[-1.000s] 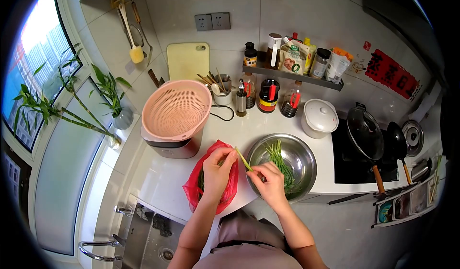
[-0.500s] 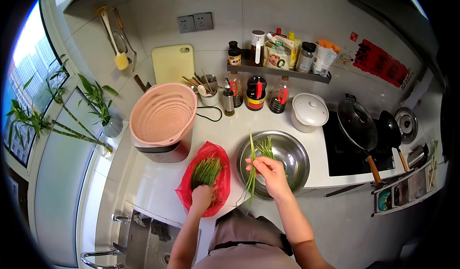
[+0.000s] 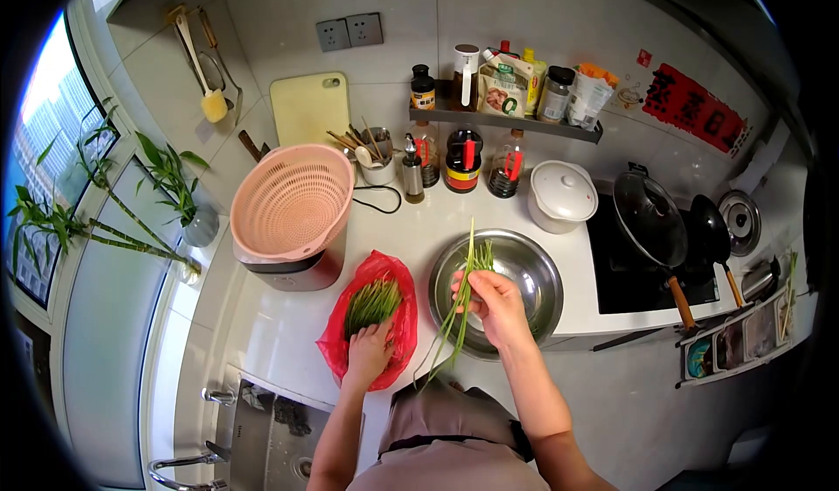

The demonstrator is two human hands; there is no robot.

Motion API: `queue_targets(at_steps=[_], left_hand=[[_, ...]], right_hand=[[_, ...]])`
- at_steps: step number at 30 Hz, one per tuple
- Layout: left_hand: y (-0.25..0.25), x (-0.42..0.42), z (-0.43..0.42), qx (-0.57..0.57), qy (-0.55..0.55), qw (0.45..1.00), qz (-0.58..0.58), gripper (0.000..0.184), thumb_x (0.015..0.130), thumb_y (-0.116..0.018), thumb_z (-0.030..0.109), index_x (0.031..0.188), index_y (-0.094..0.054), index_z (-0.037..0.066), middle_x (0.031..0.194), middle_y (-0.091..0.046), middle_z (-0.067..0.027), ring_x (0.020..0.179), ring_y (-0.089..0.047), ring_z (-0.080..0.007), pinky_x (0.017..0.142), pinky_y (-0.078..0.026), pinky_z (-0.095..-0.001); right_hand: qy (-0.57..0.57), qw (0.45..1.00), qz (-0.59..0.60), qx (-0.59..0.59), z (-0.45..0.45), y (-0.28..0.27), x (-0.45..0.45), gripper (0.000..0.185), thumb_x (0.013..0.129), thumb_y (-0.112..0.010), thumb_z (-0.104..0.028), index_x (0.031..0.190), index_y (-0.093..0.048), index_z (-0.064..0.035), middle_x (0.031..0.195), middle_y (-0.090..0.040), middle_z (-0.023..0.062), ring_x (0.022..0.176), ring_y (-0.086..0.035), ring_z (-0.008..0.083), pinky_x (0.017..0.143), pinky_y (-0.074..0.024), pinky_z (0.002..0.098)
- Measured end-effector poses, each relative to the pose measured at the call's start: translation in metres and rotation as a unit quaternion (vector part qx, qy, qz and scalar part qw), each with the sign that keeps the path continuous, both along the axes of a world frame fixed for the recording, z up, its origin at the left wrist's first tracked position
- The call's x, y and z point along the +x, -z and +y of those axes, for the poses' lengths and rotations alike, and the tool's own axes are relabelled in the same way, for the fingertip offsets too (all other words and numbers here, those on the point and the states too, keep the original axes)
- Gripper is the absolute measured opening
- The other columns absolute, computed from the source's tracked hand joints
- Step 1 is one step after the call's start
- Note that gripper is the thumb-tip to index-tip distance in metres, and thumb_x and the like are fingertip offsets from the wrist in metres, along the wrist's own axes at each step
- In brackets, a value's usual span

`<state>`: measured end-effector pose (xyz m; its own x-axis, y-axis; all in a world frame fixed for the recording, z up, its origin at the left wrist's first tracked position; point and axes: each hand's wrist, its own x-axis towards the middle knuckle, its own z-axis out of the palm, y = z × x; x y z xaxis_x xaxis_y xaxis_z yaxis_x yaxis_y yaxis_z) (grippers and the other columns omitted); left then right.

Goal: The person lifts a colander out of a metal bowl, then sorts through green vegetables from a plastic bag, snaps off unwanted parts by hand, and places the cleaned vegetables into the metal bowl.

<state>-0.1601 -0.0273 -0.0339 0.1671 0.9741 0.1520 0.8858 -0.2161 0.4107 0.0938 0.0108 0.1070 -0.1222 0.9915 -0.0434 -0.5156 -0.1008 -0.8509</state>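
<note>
Long green garlic chives are pinched in my right hand, held over the near left part of a steel bowl. Their thin stalks slant, with the lower ends trailing past the bowl's rim toward me. More cut or loose chives lie inside the bowl, partly hidden by my hand. To the left, a red plastic bag lies opened on the counter around a thick bunch of chives. My left hand rests at the near end of that bunch, its fingers spread and touching the stalks.
A pink colander sits on a bin-like appliance behind the bag. A white lidded pot and bottles stand along the wall. At right is a hob with a lidded wok. The sink is at near left.
My left hand's fingers have loosened from a closed grip and spread over the bunch. The chives in my right hand have tilted, their lower ends swinging left.
</note>
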Motion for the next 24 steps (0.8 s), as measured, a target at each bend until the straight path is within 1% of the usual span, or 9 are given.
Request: queue_targets(at_steps=[2, 6, 9, 12, 13, 16, 18, 21, 24], left_hand=[[-0.030, 0.009, 0.005, 0.037, 0.005, 0.998, -0.052, 0.040, 0.078, -0.070, 0.023, 0.115, -0.062, 0.008, 0.093, -0.063, -0.0162, 0.083, -0.062, -0.0343, 0.080, -0.047, -0.0459], [-0.067, 0.022, 0.017, -0.015, 0.011, 0.986, -0.165, 0.032, 0.086, -0.065, 0.019, 0.113, -0.062, 0.003, 0.093, -0.065, -0.0150, 0.085, -0.064, -0.0308, 0.080, -0.049, -0.0409], [-0.090, 0.048, 0.023, -0.158, 0.070, 0.861, -0.479, 0.019, 0.095, -0.055, 0.011, 0.108, -0.064, -0.001, 0.096, -0.067, -0.0139, 0.087, -0.063, -0.0164, 0.078, -0.048, -0.0281], [-0.124, 0.071, 0.017, -0.064, 0.031, 0.882, -0.466, 0.017, 0.093, -0.057, 0.008, 0.106, -0.064, -0.002, 0.096, -0.068, -0.0111, 0.084, -0.062, -0.0151, 0.076, -0.048, -0.0262], [-0.137, 0.073, 0.014, 0.025, 0.014, 0.924, -0.381, 0.016, 0.093, -0.056, 0.006, 0.106, -0.063, -0.002, 0.093, -0.068, -0.0082, 0.081, -0.062, -0.0128, 0.073, -0.048, -0.0241], [-0.147, 0.073, 0.003, -0.059, 0.006, 0.890, -0.453, 0.017, 0.093, -0.054, 0.003, 0.105, -0.063, -0.005, 0.089, -0.067, -0.0078, 0.082, -0.063, -0.0126, 0.076, -0.049, -0.0249], [-0.143, 0.075, 0.001, -0.074, 0.047, 0.886, -0.455, 0.019, 0.093, -0.055, 0.003, 0.109, -0.064, -0.002, 0.090, -0.068, -0.0093, 0.076, -0.063, -0.0118, 0.071, -0.050, -0.0242], [-0.141, 0.084, -0.003, -0.106, 0.122, 0.928, -0.334, 0.027, 0.091, -0.058, 0.003, 0.118, -0.062, 0.002, 0.100, -0.069, -0.0111, 0.074, -0.064, -0.0124, 0.068, -0.051, -0.0250], [-0.133, 0.093, -0.004, -0.115, 0.130, 0.911, -0.373, 0.028, 0.090, -0.060, 0.002, 0.118, -0.062, 0.002, 0.102, -0.068, -0.0114, 0.075, -0.065, -0.0131, 0.069, -0.052, -0.0257]], right_hand=[[0.014, 1.000, 0.005, -0.013, 0.001, -0.001, 0.001, 0.026, 0.097, -0.054, -0.017, 0.108, -0.064, 0.0037, 0.096, -0.067, 0.0118, 0.082, -0.066, 0.0159, 0.063, -0.0578, 0.0260], [0.059, 0.997, 0.032, -0.029, 0.006, 0.003, 0.003, 0.024, 0.096, -0.055, -0.017, 0.107, -0.063, 0.0031, 0.097, -0.067, 0.0127, 0.085, -0.066, 0.0166, 0.063, -0.0601, 0.0276], [0.075, 0.996, 0.044, -0.035, 0.012, 0.009, 0.004, 0.025, 0.096, -0.056, -0.017, 0.107, -0.063, 0.0034, 0.097, -0.067, 0.0132, 0.085, -0.066, 0.0165, 0.063, -0.0605, 0.0274], [0.096, 0.993, 0.054, -0.039, 0.017, 0.015, 0.010, 0.024, 0.096, -0.056, -0.018, 0.106, -0.063, 0.0024, 0.096, -0.067, 0.0123, 0.084, -0.066, 0.0160, 0.063, -0.0607, 0.0277], [0.114, 0.990, 0.067, -0.038, 0.017, 0.016, 0.012, 0.023, 0.096, -0.056, -0.018, 0.105, -0.064, 0.0018, 0.095, -0.067, 0.0115, 0.083, -0.066, 0.0153, 0.063, -0.0607, 0.0279], [0.155, 0.984, 0.082, -0.041, 0.020, 0.019, 0.021, 0.022, 0.096, -0.057, -0.019, 0.105, -0.063, 0.0003, 0.093, -0.067, 0.0101, 0.079, -0.066, 0.0140, 0.064, -0.0601, 0.0277], [0.172, 0.980, 0.084, -0.045, 0.020, 0.021, 0.025, 0.022, 0.096, -0.057, -0.020, 0.105, -0.063, -0.0005, 0.092, -0.067, 0.0094, 0.077, -0.065, 0.0134, 0.064, -0.0594, 0.0272], [0.185, 0.978, 0.094, -0.033, 0.019, 0.022, 0.025, 0.023, 0.096, -0.057, -0.021, 0.105, -0.063, -0.0007, 0.092, -0.067, 0.0088, 0.079, -0.065, 0.0131, 0.064, -0.0597, 0.0279], [0.196, 0.976, 0.085, -0.035, 0.018, 0.021, 0.019, 0.023, 0.096, -0.057, -0.021, 0.104, -0.063, -0.0007, 0.092, -0.067, 0.0087, 0.078, -0.065, 0.0128, 0.064, -0.0599, 0.0279]])
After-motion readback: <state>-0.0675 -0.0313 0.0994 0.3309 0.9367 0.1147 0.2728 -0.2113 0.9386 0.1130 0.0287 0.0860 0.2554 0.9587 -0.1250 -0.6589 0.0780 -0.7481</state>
